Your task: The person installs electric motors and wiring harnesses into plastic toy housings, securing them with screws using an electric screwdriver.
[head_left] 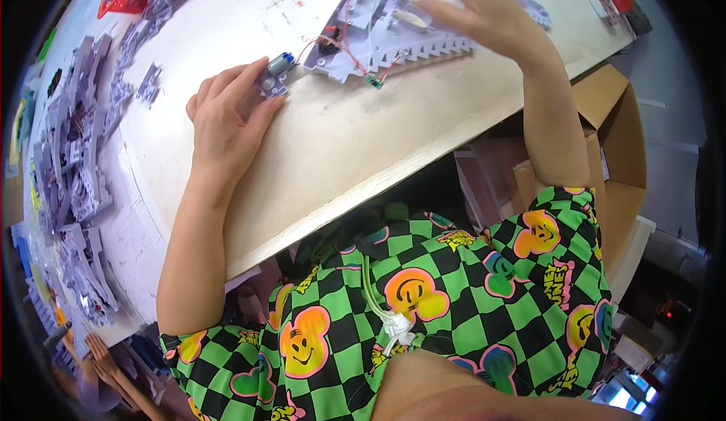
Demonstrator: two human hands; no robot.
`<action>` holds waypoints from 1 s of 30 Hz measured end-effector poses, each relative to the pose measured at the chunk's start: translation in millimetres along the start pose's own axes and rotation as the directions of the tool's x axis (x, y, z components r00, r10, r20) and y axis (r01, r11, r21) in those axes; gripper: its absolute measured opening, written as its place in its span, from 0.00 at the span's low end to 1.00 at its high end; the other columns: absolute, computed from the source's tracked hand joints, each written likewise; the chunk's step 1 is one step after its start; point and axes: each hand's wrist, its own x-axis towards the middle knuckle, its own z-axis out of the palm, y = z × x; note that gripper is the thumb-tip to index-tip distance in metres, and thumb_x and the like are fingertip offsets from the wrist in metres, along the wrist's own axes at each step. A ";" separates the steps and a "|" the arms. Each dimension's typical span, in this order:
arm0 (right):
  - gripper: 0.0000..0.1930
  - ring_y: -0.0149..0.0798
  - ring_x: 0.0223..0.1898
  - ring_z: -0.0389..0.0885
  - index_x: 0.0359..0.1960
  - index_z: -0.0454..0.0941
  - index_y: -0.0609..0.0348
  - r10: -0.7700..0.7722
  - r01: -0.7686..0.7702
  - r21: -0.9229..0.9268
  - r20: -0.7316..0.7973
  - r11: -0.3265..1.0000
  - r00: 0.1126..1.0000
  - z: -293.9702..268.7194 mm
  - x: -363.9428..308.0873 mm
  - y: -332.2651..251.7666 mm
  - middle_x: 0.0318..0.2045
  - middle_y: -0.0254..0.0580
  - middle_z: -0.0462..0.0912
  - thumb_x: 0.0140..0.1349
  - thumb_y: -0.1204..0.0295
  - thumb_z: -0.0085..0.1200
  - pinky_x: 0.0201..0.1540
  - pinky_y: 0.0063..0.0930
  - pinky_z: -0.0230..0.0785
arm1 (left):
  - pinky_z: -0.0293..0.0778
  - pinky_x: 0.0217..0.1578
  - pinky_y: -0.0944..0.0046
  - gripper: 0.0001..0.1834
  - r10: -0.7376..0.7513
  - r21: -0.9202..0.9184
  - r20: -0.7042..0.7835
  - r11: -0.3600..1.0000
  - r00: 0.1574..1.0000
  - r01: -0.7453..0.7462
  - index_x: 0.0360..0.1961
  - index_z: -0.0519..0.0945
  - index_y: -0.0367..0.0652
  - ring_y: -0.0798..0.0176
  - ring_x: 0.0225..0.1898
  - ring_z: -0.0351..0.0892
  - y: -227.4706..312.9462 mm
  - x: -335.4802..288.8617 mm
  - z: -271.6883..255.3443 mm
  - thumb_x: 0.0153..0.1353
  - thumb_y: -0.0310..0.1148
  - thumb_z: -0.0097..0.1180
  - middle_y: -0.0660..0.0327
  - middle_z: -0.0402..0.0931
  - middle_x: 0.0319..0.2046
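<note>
Blue motor [281, 63], probably, inside table edge [378, 182]

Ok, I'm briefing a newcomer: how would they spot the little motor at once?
On the white table, find the left hand. It pinches a small grey bracket carrying the motor, a stubby, partly blue cylinder. That blue sets it apart from the big grey housing to its right.

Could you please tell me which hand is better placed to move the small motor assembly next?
Probably the left hand: it holds the motor assembly, while the right hand is at the grey housing.
</note>
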 end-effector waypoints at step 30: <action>0.25 0.47 0.43 0.79 0.46 0.77 0.63 0.494 -0.482 -0.144 0.066 0.864 0.867 -48.3 -130.0 19.6 0.41 0.49 0.80 0.48 0.63 0.67 0.47 0.34 0.70 | 0.55 0.52 0.56 0.23 0.147 -0.014 0.035 0.989 0.988 -0.147 0.51 0.81 0.46 0.60 0.46 0.74 29.5 70.9 35.6 0.54 0.40 0.65 0.62 0.79 0.43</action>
